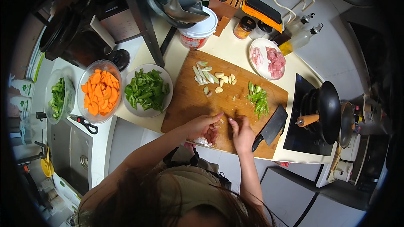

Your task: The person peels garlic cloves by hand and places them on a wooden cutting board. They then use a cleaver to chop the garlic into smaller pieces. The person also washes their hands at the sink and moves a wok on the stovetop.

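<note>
My left hand (205, 129) is over the near edge of the wooden cutting board (186, 101), its fingers curled. Pale scraps that look like garlic skin (222, 121) show beside its fingertips; whether it grips anything is unclear. To its right, my right hand (243, 135) hovers low above the board with thumb and fingers apart and nothing visible in them. Peeled garlic cloves (224, 79) and slanted scallion slices (202, 73) lie farther back. Cut green pepper (258, 100) sits at the right, near a black-handled cleaver (274, 125). Whitish crumpled material (202, 142) shows under my left hand.
Left of the board are a plate of green leafy pieces (146, 90), a bowl of carrot slices (99, 93), another greens bowl (57, 97), scissors (85, 123) and a sink (69, 151). A meat plate (263, 71) stands behind; a wok (328, 113) sits on the right cooktop (293, 138).
</note>
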A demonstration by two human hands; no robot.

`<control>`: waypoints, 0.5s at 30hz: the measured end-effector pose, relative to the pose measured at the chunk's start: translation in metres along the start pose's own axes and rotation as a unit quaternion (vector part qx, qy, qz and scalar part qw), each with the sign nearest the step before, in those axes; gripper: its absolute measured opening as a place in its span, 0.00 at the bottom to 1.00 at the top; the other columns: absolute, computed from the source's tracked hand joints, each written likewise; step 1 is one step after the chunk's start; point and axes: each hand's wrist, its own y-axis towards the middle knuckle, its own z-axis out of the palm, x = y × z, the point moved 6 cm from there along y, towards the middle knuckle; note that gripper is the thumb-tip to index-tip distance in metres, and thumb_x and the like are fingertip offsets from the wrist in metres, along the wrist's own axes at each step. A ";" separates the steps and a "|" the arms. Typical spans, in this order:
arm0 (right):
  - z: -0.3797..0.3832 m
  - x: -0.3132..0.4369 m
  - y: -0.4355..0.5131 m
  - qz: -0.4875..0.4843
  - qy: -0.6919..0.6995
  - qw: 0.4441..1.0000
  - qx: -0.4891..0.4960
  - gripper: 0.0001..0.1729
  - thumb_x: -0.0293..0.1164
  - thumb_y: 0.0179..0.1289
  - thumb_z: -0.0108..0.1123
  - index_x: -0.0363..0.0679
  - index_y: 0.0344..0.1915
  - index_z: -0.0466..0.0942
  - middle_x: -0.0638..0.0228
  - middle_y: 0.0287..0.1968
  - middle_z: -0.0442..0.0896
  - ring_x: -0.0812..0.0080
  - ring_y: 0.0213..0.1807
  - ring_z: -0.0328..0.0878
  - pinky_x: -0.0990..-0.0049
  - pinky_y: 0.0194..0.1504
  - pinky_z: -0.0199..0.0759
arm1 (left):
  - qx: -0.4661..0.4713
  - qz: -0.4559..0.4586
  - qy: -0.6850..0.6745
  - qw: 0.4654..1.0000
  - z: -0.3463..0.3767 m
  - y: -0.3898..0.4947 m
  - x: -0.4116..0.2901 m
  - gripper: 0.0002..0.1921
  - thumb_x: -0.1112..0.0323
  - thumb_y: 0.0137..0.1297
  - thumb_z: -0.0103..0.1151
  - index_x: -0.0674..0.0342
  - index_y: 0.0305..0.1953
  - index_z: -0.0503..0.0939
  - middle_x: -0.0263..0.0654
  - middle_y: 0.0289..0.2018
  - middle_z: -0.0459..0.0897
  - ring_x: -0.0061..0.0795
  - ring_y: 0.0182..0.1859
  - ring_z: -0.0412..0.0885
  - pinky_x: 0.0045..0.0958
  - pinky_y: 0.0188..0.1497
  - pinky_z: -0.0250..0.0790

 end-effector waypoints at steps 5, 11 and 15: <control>-0.012 0.044 -0.003 -0.172 0.113 0.977 0.048 0.14 0.39 0.64 0.54 0.38 0.32 0.72 0.56 0.27 0.77 0.50 0.28 0.75 0.60 0.29 0.69 | 0.035 -0.049 -0.014 0.998 0.008 0.000 0.002 0.27 0.38 0.67 0.37 0.55 0.22 0.64 0.36 0.15 0.69 0.29 0.20 0.74 0.28 0.20 0.66; -0.008 0.051 -0.015 -0.225 0.080 0.971 0.006 0.12 0.31 0.66 0.50 0.36 0.27 0.71 0.55 0.24 0.74 0.48 0.26 0.72 0.60 0.27 0.67 | -0.147 0.101 0.180 0.967 0.015 -0.010 -0.004 0.28 0.44 0.71 0.34 0.59 0.21 0.67 0.33 0.12 0.68 0.26 0.14 0.69 0.28 0.17 0.62; 0.014 0.035 -0.034 -0.137 0.249 0.956 0.074 0.10 0.28 0.67 0.48 0.35 0.28 0.71 0.53 0.25 0.74 0.49 0.26 0.72 0.61 0.27 0.67 | -0.227 0.281 0.343 0.867 0.022 -0.027 0.000 0.27 0.53 0.74 0.29 0.64 0.20 0.67 0.36 0.12 0.68 0.29 0.14 0.70 0.31 0.20 0.63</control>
